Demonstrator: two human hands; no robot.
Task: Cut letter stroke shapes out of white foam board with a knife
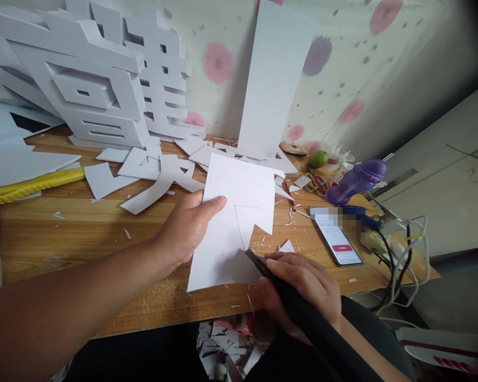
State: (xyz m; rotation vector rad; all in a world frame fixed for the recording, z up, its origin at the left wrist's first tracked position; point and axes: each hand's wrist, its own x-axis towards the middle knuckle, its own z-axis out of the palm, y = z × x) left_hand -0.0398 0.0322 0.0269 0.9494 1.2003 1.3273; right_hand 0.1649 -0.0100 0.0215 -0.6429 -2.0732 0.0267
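My left hand point(189, 225) grips the left edge of a white foam board sheet point(233, 212), thumb on top, holding it over the wooden table point(63, 228). My right hand point(305, 284) is closed around a black utility knife point(263, 265) whose tip meets the sheet's lower right edge, at the bottom of a cut notch. Small white shavings lie around the cut.
Large white foam characters point(95, 79) stand at the back left, with offcuts point(151, 180) scattered before them. A yellow cutter point(35, 185) lies at the left. A phone point(336, 239), purple bottle point(356, 180), green fruit point(317, 158) and cables point(398, 254) sit at the right. A tall white strip point(273, 79) leans on the wall.
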